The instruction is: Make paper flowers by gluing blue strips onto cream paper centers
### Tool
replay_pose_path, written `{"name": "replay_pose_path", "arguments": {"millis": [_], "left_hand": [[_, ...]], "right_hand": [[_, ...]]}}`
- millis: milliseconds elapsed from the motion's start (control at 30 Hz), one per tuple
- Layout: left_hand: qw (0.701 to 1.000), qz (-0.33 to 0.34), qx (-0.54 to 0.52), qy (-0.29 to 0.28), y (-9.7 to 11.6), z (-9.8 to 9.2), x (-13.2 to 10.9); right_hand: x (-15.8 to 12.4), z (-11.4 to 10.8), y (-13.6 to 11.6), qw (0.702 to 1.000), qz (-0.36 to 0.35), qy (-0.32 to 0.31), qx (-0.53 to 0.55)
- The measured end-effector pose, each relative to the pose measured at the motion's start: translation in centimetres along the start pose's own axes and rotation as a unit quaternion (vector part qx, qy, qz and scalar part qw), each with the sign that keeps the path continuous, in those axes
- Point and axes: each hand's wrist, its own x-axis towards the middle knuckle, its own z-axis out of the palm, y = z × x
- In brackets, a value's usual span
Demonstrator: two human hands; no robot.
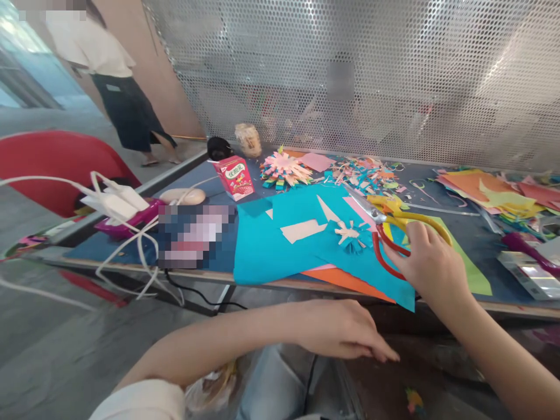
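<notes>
My right hand (433, 262) grips a pair of scissors (381, 218) with one yellow and one red handle. Their blades point away to the left, over the paper sheets. Below them lies a large blue paper sheet (266, 251) with pale pink scraps (301, 230) on it. A small fringed blue and pink paper flower (349, 234) rests near the red handle. My left hand (343, 329) hangs over my lap, in front of the table edge, fingers stretched out and holding nothing. Orange paper (350, 283) and green paper (470, 262) stick out beneath.
A red drink carton (238, 178) and a bigger fringed paper flower (286, 169) stand behind the blue sheet. Paper clippings (367, 175) lie by a perforated metal panel (394, 76). White cables (142, 245) tangle at left. A person (118, 81) stands beyond a red chair (56, 169).
</notes>
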Motion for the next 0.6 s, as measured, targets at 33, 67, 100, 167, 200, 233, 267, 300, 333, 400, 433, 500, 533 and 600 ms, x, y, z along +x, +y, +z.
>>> {"name": "replay_pose_path", "arguments": {"millis": [33, 67, 100, 167, 200, 233, 267, 300, 333, 400, 433, 500, 533, 600], "left_hand": [[1.0, 0.017, -0.009, -0.016, 0.2, 0.7, 0.1], [1.0, 0.019, -0.017, -0.001, 0.2, 1.2, 0.1], [0.999, 0.004, -0.034, 0.03, 0.1, 1.3, -0.1], [0.99, -0.069, -0.062, 0.108, -0.3, 0.5, -0.8], [0.983, -0.111, -0.076, 0.128, -0.5, -0.5, -1.3], [0.974, -0.145, -0.083, 0.155, -0.7, -1.8, -1.9], [0.963, -0.172, -0.08, 0.192, -1.0, -3.4, -2.4], [0.948, -0.195, -0.066, 0.241, -1.5, -5.3, -2.9], [0.933, -0.219, -0.038, 0.282, -2.1, -7.3, -3.4], [0.897, -0.289, 0.068, 0.327, -3.8, -11.2, -4.1], [0.879, -0.335, 0.128, 0.315, -4.9, -12.9, -4.5], [0.84, -0.42, 0.225, 0.26, -7.4, -15.3, -5.4], [0.82, -0.459, 0.254, 0.23, -8.6, -16.1, -5.9], [0.795, -0.506, 0.279, 0.185, -10.5, -16.7, -6.9]], "right_hand": [[0.0, 0.1, 0.1, 1.0, 0.011, -0.013, 0.01], [0.0, 0.2, 0.3, 0.999, 0.021, -0.027, 0.022], [0.0, 0.3, 0.4, 0.998, 0.03, -0.041, 0.036], [0.0, 0.3, 0.6, 0.994, 0.052, -0.07, 0.07], [0.0, 0.3, 0.7, 0.99, 0.067, -0.085, 0.091], [0.0, 0.4, 0.8, 0.985, 0.084, -0.1, 0.115], [-0.1, 0.4, 0.9, 0.978, 0.101, -0.116, 0.144], [-0.1, 0.5, 0.9, 0.969, 0.118, -0.131, 0.175], [-0.1, 0.7, 1.0, 0.958, 0.133, -0.145, 0.21], [-0.1, 1.1, 1.2, 0.933, 0.151, -0.167, 0.28], [-0.1, 1.4, 1.2, 0.921, 0.155, -0.174, 0.313], [0.2, 2.1, 1.3, 0.899, 0.161, -0.177, 0.367], [0.5, 2.6, 1.3, 0.889, 0.165, -0.176, 0.39], [1.3, 3.6, 1.3, 0.87, 0.175, -0.17, 0.429]]}}
